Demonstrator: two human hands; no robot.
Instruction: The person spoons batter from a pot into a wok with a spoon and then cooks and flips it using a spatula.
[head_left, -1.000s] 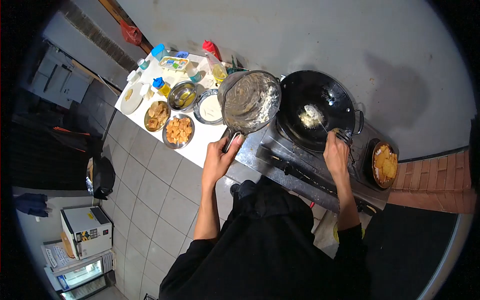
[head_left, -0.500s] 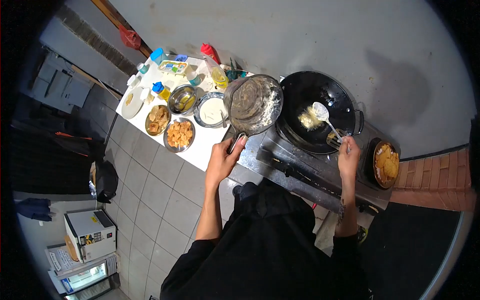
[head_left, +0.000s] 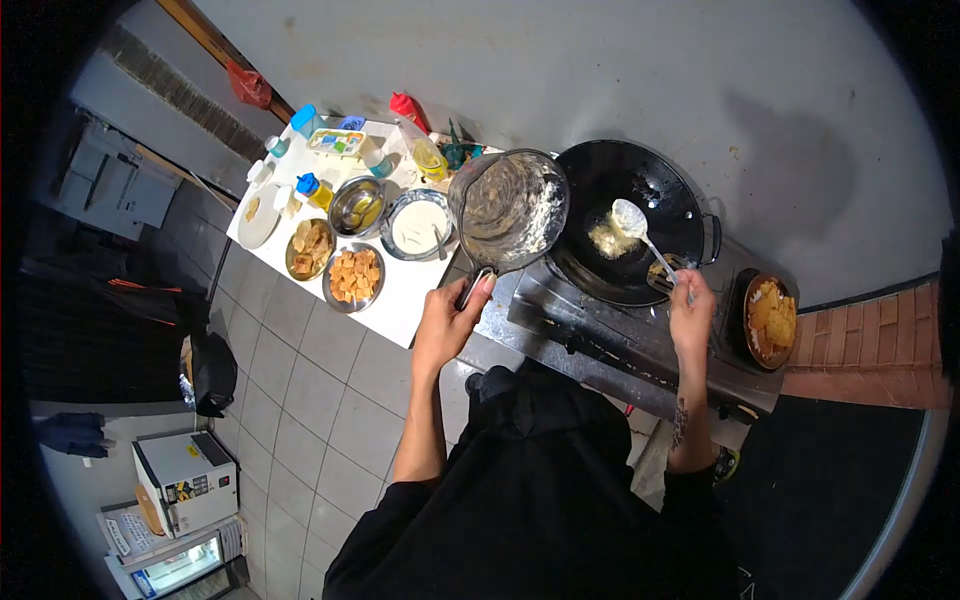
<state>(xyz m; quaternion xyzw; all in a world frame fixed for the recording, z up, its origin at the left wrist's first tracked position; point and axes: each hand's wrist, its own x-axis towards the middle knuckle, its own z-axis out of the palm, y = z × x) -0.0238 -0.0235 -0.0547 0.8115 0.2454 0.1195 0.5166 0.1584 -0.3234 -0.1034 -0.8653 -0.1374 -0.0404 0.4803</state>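
My left hand (head_left: 446,322) is closed round the handle of a saucepan (head_left: 510,212). The saucepan is tilted, its inside smeared with pale, floury residue, and it hangs beside the left rim of a black wok (head_left: 620,285). My right hand (head_left: 692,305) grips the handle of a skimmer (head_left: 630,218), whose pale head is over the wok. Just under the skimmer's head, a yellowish clump of frying food (head_left: 608,240) sits in the wok, bubbling. A slatted metal utensil (head_left: 660,272) lies at the wok's right rim, partly hidden by my right hand.
The wok stands on a metal stove (head_left: 600,350). On its right is a basket of golden fried pieces (head_left: 773,320). Left, a white table (head_left: 385,320) bears a bowl of white batter (head_left: 418,228), orange-brown cubes (head_left: 354,275), a steel bowl (head_left: 357,207) and bottles. A brick ledge (head_left: 865,345) borders the right.
The view has shifted slightly. The skimmer's head has moved a little up and left relative to the food in the wok. Both hands keep their holds, and the saucepan stays almost where it was.
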